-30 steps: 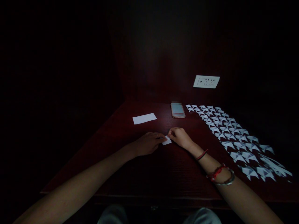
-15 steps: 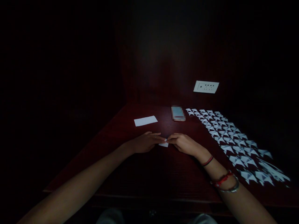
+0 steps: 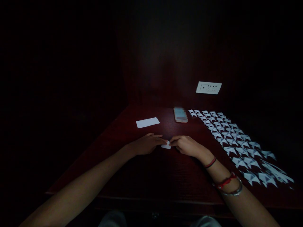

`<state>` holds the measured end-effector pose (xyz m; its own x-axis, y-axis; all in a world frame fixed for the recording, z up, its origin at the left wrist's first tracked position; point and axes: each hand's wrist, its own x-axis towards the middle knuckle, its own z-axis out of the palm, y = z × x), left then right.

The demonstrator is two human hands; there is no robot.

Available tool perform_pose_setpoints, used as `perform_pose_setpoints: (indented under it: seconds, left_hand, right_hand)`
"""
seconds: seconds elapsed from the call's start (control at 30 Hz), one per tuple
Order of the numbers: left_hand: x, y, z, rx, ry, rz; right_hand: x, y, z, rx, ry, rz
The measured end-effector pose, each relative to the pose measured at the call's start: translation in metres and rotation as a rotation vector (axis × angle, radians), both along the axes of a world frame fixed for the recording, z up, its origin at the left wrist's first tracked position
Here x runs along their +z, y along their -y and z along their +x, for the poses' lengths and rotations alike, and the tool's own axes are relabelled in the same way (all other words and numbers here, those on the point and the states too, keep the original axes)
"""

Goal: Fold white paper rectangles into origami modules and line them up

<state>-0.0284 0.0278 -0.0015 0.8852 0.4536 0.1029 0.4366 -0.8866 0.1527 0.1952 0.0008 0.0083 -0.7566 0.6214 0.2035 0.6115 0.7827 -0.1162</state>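
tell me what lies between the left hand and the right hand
In the head view, a small white paper lies between the left hand and right hand, at their fingertips.

Paper [image 3: 166,147] before phone [image 3: 180,114], paper figures [image 3: 242,152] right

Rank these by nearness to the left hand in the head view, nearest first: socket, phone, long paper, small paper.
1. Small paper: touching the left hand, on its right.
2. Long paper: just beyond the hand.
3. Phone: farther back, rightward.
4. Socket: farthest, upper right.
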Motion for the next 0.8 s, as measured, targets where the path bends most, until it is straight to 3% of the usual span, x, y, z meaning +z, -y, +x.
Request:
perform_pose_setpoints:
  seconds: [0.4,0.8]
  left_hand:
    - [0.004,0.001,0.0,-0.025,0.05,0.171]
    - [-0.001,-0.006,-0.001,-0.019,0.039,0.15]
  right_hand:
    - [-0.003,-0.008,0.008,-0.027,-0.223,-0.019]
    - [-0.004,-0.005,-0.003,-0.026,-0.007,0.013]
